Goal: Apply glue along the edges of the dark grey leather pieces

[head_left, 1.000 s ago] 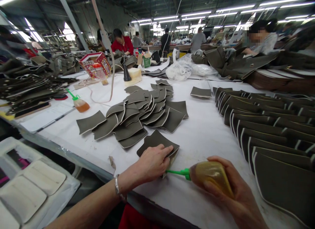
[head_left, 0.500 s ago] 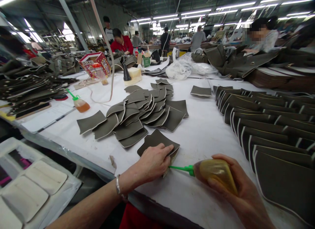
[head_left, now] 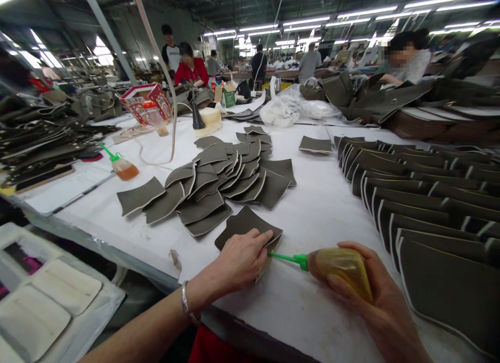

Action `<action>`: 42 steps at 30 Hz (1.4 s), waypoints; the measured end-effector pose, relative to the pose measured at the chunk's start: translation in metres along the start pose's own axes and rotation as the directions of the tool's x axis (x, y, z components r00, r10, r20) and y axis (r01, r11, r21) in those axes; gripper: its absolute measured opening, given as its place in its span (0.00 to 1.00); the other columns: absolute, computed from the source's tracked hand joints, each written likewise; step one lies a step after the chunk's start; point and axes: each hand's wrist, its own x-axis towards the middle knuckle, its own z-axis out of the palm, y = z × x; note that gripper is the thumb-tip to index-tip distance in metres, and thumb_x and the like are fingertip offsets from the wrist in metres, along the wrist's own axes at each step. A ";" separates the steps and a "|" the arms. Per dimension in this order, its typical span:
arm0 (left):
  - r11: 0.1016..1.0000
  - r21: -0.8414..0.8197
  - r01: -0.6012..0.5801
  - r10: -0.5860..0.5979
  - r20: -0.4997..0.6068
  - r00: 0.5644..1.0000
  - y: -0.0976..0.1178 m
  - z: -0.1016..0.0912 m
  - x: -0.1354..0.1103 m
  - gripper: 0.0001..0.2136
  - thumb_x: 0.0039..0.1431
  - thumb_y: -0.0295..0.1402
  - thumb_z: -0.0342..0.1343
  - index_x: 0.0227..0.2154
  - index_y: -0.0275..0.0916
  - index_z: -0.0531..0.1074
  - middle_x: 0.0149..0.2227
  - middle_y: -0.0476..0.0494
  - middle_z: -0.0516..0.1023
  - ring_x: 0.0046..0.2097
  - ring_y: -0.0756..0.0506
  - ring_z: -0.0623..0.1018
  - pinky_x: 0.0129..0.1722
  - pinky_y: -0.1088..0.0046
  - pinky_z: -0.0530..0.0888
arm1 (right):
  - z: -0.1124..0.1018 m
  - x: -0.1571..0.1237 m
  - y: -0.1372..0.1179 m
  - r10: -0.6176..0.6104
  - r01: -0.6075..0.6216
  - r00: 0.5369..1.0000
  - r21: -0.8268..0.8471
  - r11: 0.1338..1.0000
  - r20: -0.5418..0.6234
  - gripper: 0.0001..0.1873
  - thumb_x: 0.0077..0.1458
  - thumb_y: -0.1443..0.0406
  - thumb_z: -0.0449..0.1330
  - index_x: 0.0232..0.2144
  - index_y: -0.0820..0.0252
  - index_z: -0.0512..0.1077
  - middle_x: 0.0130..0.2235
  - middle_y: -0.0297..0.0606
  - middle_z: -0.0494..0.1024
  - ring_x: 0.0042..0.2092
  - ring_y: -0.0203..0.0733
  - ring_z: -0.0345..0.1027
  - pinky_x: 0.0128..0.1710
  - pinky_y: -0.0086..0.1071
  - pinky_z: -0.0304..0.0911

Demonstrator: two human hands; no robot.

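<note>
My right hand (head_left: 377, 292) is wrapped round a squeeze bottle (head_left: 339, 272) of amber liquid, tipped on its side. Its thin green nozzle (head_left: 287, 257) points left, with the tip at the edge of a dark olive leather piece (head_left: 242, 222). Over that piece lies my left hand (head_left: 244, 256), gripping its near side with the index finger stretched along the top; the thumb is hidden. Just beyond is a loose heap of similar leather pieces (head_left: 207, 178). To the right, overlapping rows of leather pieces (head_left: 441, 269) show pale edges.
On the left stand a second green-tipped bottle (head_left: 124, 169), a red patterned box (head_left: 144, 102) and stacked dark parts (head_left: 42, 139). A hose (head_left: 173, 113) hangs down to the white table (head_left: 320, 207). Plastic bags (head_left: 283, 108) lie behind. Co-workers sit and stand farther back.
The view has shifted slightly. The nozzle tip sits a touch higher along the leather piece's edge. Both hands keep their holds.
</note>
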 end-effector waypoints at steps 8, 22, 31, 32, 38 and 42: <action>1.000 -0.018 0.007 -0.007 0.009 1.000 -0.001 0.000 0.004 0.23 0.66 0.30 0.41 0.63 0.42 0.64 0.44 0.44 0.76 0.41 0.40 0.79 0.42 0.65 0.73 | -0.004 0.007 0.023 0.093 -0.103 0.987 0.074 0.992 0.129 0.30 0.53 0.45 0.65 0.52 0.51 0.64 0.40 0.32 0.75 0.38 0.45 0.71 0.40 0.32 0.65; 0.989 -0.147 -0.018 0.020 0.011 1.000 -0.007 0.001 0.007 0.23 0.65 0.29 0.41 0.61 0.43 0.67 0.47 0.44 0.77 0.47 0.41 0.78 0.49 0.66 0.73 | -0.009 0.025 0.024 0.008 -0.009 1.000 -0.030 0.999 -0.025 0.28 0.52 0.46 0.66 0.49 0.52 0.67 0.41 0.35 0.74 0.38 0.47 0.70 0.38 0.35 0.68; 0.992 -0.129 0.010 -0.004 0.047 0.999 -0.005 -0.001 0.008 0.23 0.65 0.29 0.41 0.61 0.45 0.66 0.48 0.45 0.77 0.47 0.42 0.78 0.50 0.66 0.72 | -0.006 0.025 0.019 -0.013 0.000 0.989 -0.088 0.996 -0.147 0.32 0.49 0.44 0.66 0.50 0.50 0.67 0.43 0.35 0.72 0.39 0.49 0.68 0.38 0.38 0.66; 0.992 -0.128 0.008 -0.002 0.050 0.999 -0.005 -0.002 0.008 0.24 0.65 0.29 0.41 0.61 0.45 0.66 0.49 0.44 0.77 0.48 0.42 0.78 0.50 0.66 0.72 | -0.005 0.022 0.017 -0.014 -0.001 0.988 -0.102 0.995 -0.152 0.30 0.50 0.44 0.66 0.50 0.50 0.67 0.44 0.35 0.72 0.40 0.49 0.68 0.39 0.38 0.65; 0.989 -0.148 0.001 0.007 0.054 0.998 -0.006 -0.004 0.010 0.24 0.64 0.28 0.42 0.61 0.44 0.66 0.52 0.44 0.76 0.52 0.42 0.76 0.54 0.66 0.71 | -0.006 0.020 0.019 -0.030 0.013 0.985 -0.102 0.995 -0.171 0.33 0.48 0.43 0.66 0.51 0.50 0.66 0.44 0.36 0.72 0.41 0.51 0.68 0.41 0.42 0.65; 0.989 -0.150 0.000 0.008 0.053 0.999 -0.006 -0.003 0.010 0.25 0.63 0.28 0.42 0.61 0.43 0.66 0.53 0.44 0.76 0.52 0.42 0.77 0.54 0.66 0.71 | -0.009 0.020 0.022 -0.035 0.015 0.987 -0.130 0.991 -0.155 0.30 0.51 0.43 0.65 0.50 0.50 0.67 0.45 0.37 0.72 0.41 0.51 0.68 0.40 0.42 0.66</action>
